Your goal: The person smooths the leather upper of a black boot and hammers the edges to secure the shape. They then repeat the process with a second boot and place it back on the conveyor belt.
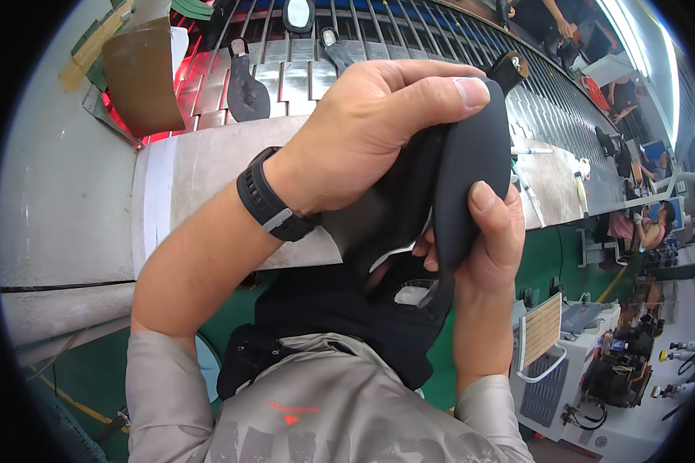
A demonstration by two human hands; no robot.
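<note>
We see both hands closed on a black shoe (386, 197), which is raised over the near edge of the table (208, 177), before the person's body. The left hand (355, 135) grips its upper end, thumb pressed along the edge of the flat dark sole (472, 166); the right hand (496, 239) clasps the lower part, thumb against that sole. Down at the left we find a pale blue round thing (207, 366), perhaps a bucket or a stool; the sleeve and clothing cover much of it, so we cannot tell whether it holds anything. Most of the left fingers are hidden behind the shoe, and its dark inside is hard to make out. Beyond the table, a loose black sole (247, 92) lies on the slatted conveyor (289, 81), while a white-topped piece (298, 14) is cut off above.
</note>
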